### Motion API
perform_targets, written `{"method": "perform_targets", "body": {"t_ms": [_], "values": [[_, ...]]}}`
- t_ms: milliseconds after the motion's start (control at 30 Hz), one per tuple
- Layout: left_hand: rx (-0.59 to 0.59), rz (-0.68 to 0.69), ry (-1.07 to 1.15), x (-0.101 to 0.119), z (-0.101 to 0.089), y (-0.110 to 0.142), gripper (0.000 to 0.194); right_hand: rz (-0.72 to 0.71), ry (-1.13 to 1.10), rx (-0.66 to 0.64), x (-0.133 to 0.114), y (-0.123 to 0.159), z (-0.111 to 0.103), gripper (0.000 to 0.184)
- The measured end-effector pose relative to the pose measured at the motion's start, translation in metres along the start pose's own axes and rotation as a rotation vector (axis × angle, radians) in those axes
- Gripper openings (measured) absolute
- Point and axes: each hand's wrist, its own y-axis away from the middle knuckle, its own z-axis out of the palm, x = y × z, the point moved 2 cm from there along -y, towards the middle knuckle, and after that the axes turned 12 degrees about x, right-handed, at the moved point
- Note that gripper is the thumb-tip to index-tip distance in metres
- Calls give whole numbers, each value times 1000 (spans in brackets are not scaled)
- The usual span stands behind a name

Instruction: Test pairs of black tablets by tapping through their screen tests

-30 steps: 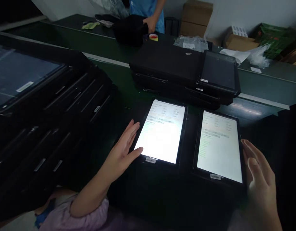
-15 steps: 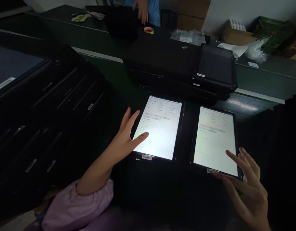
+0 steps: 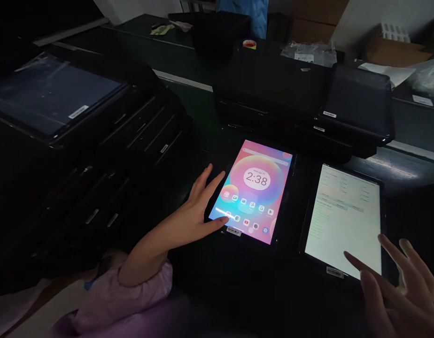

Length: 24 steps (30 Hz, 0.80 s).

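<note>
Two lit tablets lie side by side on a dark bench. The left tablet [image 3: 254, 192] shows a pink and blue home screen with a clock reading 2:38. My left hand [image 3: 199, 211] rests at its left edge, fingers spread, thumb tip on the screen's lower left corner. The right tablet [image 3: 345, 218] shows a white page of small text. My right hand [image 3: 396, 291] hovers over its lower right corner with fingers apart, holding nothing.
A tall stack of dark tablets [image 3: 79, 155] fills the left side. More black tablets [image 3: 298, 98] are piled behind the lit ones. A tape roll [image 3: 249, 44], plastic bags and cardboard boxes sit at the back, where a person in blue [image 3: 243, 11] stands.
The left tablet's screen switched from the white text page to the colourful home screen. My left thumb slid to its lower corner. My right hand dropped toward the right tablet's bottom corner.
</note>
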Motion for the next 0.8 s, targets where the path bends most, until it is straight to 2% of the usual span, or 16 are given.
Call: {"method": "perform_targets", "body": {"t_ms": [100, 267, 467, 633, 733, 800], "values": [[-41, 49, -7, -1, 4, 0, 102, -36, 15, -15, -3, 0, -1, 19], [-32, 102, 13, -4, -3, -7, 99, 57, -5, 83, -8, 2, -2, 19], [73, 72, -6, -15, -20, -14, 100, -73, -32, -35, -4, 6, -4, 17], [61, 71, -3, -21, -22, -16, 96, -197, -23, -125, -16, 1, 13, 28], [60, 91, 1, -20, -21, -16, 96, -218, -21, -134, -19, -1, 21, 28], [60, 93, -5, -19, -20, -16, 97, -215, -24, -131, -19, -1, 20, 37]]}}
